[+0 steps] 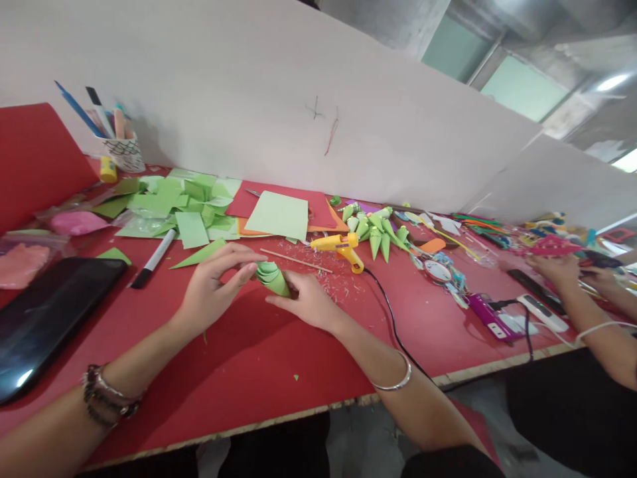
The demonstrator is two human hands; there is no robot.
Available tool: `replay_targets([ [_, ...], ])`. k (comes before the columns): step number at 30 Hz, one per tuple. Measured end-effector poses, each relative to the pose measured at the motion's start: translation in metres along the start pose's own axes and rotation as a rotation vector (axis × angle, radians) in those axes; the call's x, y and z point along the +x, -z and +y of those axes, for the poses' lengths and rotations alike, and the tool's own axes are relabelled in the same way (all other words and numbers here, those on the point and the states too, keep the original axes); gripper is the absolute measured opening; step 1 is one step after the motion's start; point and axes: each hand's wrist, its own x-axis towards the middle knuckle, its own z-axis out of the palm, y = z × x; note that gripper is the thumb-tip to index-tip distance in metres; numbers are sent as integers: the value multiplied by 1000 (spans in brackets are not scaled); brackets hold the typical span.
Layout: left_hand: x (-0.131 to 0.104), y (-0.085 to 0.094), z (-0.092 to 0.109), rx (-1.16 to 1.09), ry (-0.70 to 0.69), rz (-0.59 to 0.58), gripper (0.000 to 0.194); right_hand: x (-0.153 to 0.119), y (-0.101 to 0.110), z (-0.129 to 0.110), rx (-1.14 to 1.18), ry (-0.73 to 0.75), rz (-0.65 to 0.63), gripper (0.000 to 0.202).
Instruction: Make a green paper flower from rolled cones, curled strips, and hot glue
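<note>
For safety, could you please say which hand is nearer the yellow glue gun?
Right hand, in front and left of the glue gun; the left hand is farther left.

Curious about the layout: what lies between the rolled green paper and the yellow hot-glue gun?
In the head view, a thin wooden stick lies between the rolled green paper and yellow hot-glue gun, with small pale shreds near it.

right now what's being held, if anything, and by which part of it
Rolled green paper: the right hand holds its lower right end; the left hand is at its layered upper edge, whether gripping is unclear.
</note>
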Motion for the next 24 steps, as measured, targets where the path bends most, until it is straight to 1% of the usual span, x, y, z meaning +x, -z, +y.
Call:
replay_targets([
  [5, 0, 0, 0, -28, -19, -15, 16, -1, -3, -1, 192, -36, -78, 40],
  [10, 0, 1, 0, -25, -47, -35, 16, -1, -6, 0, 307, -28, -95, 40],
  [14, -1, 1, 1, -12, -44, -24, 17, -1, -5, -1, 270, -30, -70, 38],
  [20, -1, 0, 3, -34, -25, -7, 20, -1, -1, -5, 104, 3, 10, 32],
  [24, -2, -1, 2, -36, -33, -23, 28, -1, 1, -5, 47, 18, 46, 31],
])
